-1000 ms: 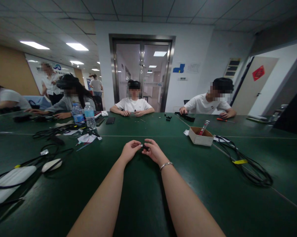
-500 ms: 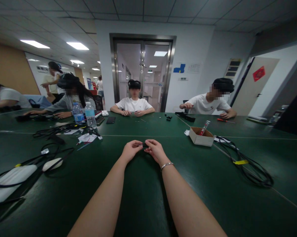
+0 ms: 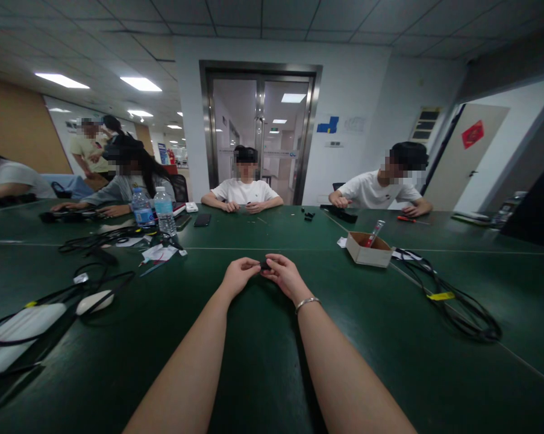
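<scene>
Between my two hands, just above the green table [image 3: 262, 361], is a small black part [image 3: 264, 265]; its exact kind is too small to make out. My left hand [image 3: 241, 276] pinches it from the left with thumb and fingertips. From the other side my right hand [image 3: 284, 275] grips it, fingers curled and partly hiding it. A silver bracelet [image 3: 306, 304] circles my right wrist. Both forearms reach forward over the tabletop.
To the right stand an open cardboard box [image 3: 369, 256] holding a red-and-clear tube [image 3: 375, 234] and a coiled black cable [image 3: 470, 313]. Tangled cables [image 3: 95, 238], water bottles [image 3: 165, 211] and a phone [image 3: 202, 220] lie left. Several people sit around the table; small black pieces [image 3: 308, 215] lie across it.
My hands stay in nearly the same place, with the black part turned slightly between the fingers. The person at the right has lowered a hand toward a black object on the table.
</scene>
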{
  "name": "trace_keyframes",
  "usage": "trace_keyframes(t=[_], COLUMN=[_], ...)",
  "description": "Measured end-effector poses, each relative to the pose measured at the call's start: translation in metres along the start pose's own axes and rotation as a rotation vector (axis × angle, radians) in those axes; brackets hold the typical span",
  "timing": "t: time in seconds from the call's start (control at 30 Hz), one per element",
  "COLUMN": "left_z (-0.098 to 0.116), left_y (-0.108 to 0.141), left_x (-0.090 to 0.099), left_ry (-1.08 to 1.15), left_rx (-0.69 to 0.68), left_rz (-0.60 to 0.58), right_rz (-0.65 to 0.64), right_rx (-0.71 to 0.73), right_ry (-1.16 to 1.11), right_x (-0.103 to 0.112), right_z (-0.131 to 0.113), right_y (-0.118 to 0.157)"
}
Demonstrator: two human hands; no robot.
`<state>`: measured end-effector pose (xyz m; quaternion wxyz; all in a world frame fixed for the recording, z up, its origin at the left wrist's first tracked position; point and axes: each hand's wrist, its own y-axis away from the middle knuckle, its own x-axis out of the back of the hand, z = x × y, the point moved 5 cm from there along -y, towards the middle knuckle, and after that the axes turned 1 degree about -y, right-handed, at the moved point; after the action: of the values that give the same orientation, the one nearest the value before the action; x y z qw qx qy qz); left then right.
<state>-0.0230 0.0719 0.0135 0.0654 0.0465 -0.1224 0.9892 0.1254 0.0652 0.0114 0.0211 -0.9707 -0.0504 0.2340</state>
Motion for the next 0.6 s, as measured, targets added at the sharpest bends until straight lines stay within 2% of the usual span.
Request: trace_keyframes(t=[0.3, 0.6], left_z=[0.0026, -0.0032], left_y=[0.0019, -0.002], left_x=[0.0013, 0.0023], left_ry=[-0.021, -0.01], left_rx=[0.033, -0.001], left_rz=[-0.008, -0.019], right_rz=[0.0, -0.015], right_rx=[-0.019, -0.036], right_ry=[0.005, 0.001], right_x=[-0.0007, -0.0018], right_z=[0.0009, 0.0013], right_y=[-0.0001, 0.0003])
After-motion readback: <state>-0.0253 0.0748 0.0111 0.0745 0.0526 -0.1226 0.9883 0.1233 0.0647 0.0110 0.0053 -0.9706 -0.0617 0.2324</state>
